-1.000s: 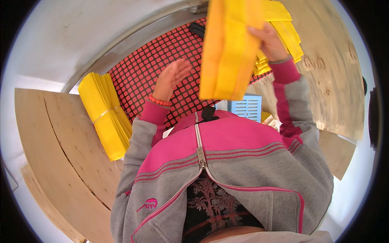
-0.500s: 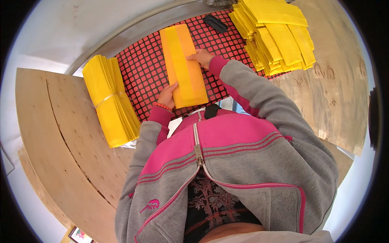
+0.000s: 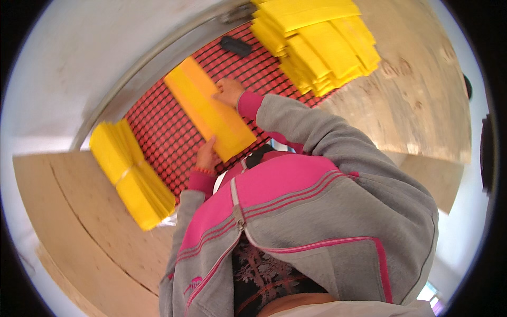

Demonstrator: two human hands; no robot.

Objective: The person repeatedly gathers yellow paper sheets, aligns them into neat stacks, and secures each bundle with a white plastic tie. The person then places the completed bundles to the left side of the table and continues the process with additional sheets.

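Note:
A flat, folded yellow sheet with orange-tinted bands lies slantwise on a red-and-black checked mat. My right hand grips its right long edge around the middle, thumb on top. At the near left edge my left hand, with red beads at the wrist, pinches the sheet with the thumb above. The fingers beneath the sheet are mostly hidden on both sides. To the left rests a tied bundle of folded yellow sheets, bound around its middle by a pale band.
A tall, uneven pile of folded yellow sheets stands at the far right of the mat. Beside it lies a small black object. Wooden boards flank the mat, and a pipe runs along the wall behind.
The whole view has turned, so the mat, bundle and pile appear shifted left and tilted. Both hands keep their hold on the sheet.

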